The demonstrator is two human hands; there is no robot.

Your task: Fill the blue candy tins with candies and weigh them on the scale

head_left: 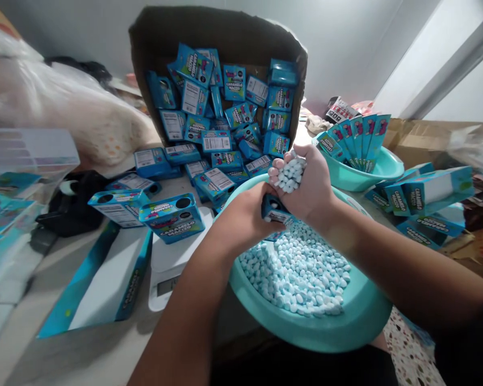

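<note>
Head view, hands [246, 215] [314, 185] gripping box [275, 210] and cupping candies [290, 176] above basin [326, 339], forearm [197, 305] overlapping scale [166, 257], carton [225, 32] behind

Left forearm [197, 284] slanted up from lower edge of view, left hand [255, 212] curled in grip. Right forearm [378, 249] extended in from right, right hand [312, 174] cupped, fingers [273, 172] bent inward, palm side shown. Both hands held close together.

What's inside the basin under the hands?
Pale-blue pieces lie in the basin. The left hand, right hand and held box partly cover its far side; anything under the top layer is hidden.
</note>
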